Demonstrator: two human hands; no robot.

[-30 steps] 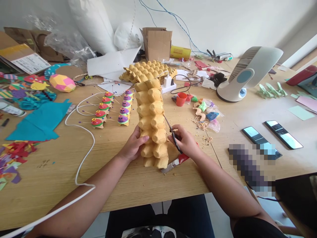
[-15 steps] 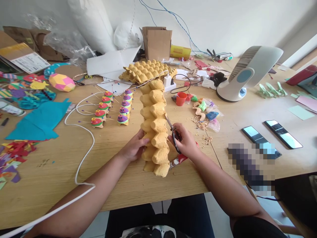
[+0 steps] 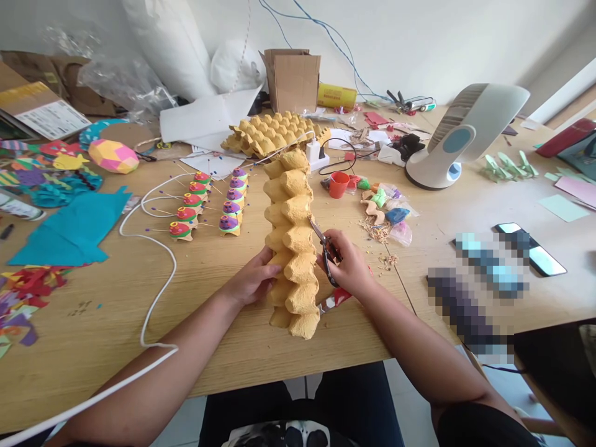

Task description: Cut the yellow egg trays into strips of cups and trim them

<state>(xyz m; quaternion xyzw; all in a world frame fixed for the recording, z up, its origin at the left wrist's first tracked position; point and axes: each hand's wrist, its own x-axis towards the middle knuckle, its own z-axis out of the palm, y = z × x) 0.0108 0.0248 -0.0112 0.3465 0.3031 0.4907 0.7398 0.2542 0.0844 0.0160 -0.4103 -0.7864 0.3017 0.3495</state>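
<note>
A long strip of yellow egg carton [image 3: 292, 236] stands on edge across the wooden table [image 3: 233, 347], running away from me. My left hand [image 3: 251, 279] grips its left side near the lower end. My right hand [image 3: 351, 267] is closed round the handles of small dark scissors [image 3: 325, 246], whose blades touch the strip's right edge. A red-handled cutter [image 3: 334, 300] lies under my right wrist.
Painted egg-cup figures with pins [image 3: 212, 202] stand left of the strip. A full yellow egg tray [image 3: 272, 131], a cardboard box [image 3: 292, 77], a white fan [image 3: 460, 133], a red cup [image 3: 339, 184], phones [image 3: 535, 251], a white cable [image 3: 153, 298] and coloured paper scraps [image 3: 69, 223] surround them.
The carton strip has shifted toward me and tilted slightly right. My left hand moved down with it. The scissors stay at its right edge.
</note>
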